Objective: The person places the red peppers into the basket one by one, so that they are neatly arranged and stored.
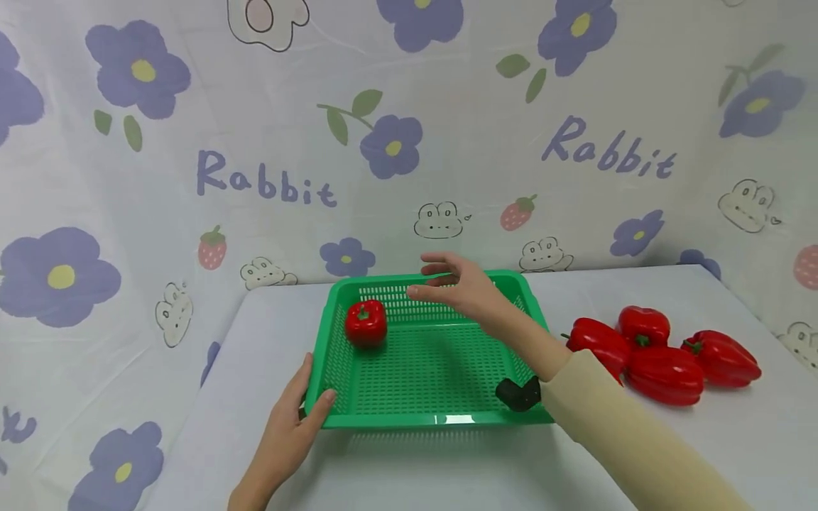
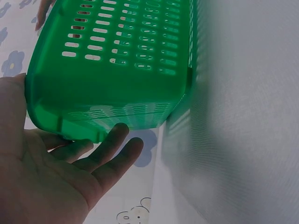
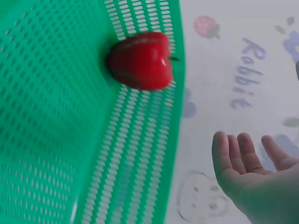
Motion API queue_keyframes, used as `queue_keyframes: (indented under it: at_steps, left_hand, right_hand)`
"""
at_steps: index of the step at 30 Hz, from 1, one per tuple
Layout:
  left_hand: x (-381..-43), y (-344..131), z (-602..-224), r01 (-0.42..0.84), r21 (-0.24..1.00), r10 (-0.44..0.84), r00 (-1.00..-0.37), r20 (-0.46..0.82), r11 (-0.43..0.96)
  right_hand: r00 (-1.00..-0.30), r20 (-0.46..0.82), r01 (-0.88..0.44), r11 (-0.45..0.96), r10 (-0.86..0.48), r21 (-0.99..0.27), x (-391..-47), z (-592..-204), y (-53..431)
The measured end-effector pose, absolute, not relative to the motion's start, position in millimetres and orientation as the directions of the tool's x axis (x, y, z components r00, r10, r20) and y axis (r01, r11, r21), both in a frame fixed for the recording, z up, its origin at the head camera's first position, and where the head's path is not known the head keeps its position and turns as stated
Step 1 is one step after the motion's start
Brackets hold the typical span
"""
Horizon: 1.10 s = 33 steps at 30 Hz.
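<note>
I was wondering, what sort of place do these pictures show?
Probably a staged indoor workspace: a white table, a patterned "Rabbit" backdrop right behind it, and a green basket holding one red pepper.

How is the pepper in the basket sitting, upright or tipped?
Upright: the pepper stands inside the basket, its stem on top.

I get a bright, evenly lit head view, with small highlights on the red peppers [image 1: 664, 375] and soft shadow below the green basket [image 1: 377, 420]. My left wrist feed is dimmer, the table [image 2: 252, 116] smeared; my right looks hazy, its printed backdrop [image 3: 215, 154] pale and slightly blurred.
</note>
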<state>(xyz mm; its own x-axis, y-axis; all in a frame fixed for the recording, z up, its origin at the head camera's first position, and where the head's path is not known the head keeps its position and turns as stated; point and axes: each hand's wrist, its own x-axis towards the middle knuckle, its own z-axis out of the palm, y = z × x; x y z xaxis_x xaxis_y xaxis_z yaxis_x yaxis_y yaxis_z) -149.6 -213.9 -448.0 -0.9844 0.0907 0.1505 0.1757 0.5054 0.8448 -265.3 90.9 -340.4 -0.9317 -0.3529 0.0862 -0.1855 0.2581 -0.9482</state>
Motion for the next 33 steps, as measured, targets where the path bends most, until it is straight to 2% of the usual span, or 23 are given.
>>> queue_keyframes:
  at_steps: [6, 14, 19, 24, 28, 33]
  left_hand:
    - [-149.8, -212.9, -447.0, 0.171, 0.85, 0.097, -0.985, 0.141, 0.498]
    - [-148.8, -212.8, -445.3, 0.169, 0.849, 0.098, -0.985, 0.139, 0.5]
    - [-148.5, -213.3, -445.8, 0.174, 0.847, 0.097, -0.985, 0.145, 0.502]
    - [-150.0, -215.5, -448.2, 0.188, 0.839, 0.098, -0.982, 0.16, 0.511]
    - [-150.3, -216.3, -450.3, 0.184, 0.837, 0.096, -0.983, 0.157, 0.515]
    - [-149.9, -215.5, -451.6, 0.177, 0.839, 0.09, -0.984, 0.152, 0.515]
  right_hand:
    - [-0.939, 0.202, -0.289, 0.318, -0.28, -0.903, -231.4, -333.0, 139.8]
    - [-0.969, 0.244, -0.241, 0.281, -0.022, -0.929, -179.0, -338.4, 208.9]
    - [-0.968, 0.223, -0.174, 0.337, 0.112, -0.925, -157.7, -359.5, 239.1]
    - [-0.964, 0.136, -0.025, 0.431, 0.228, -0.902, -147.9, -383.3, 258.9]
    - [-0.956, 0.067, 0.064, 0.426, 0.285, -0.903, -140.2, -401.0, 270.6]
    - [-0.938, 0.058, 0.094, 0.413, 0.342, -0.906, -134.2, -417.5, 281.5]
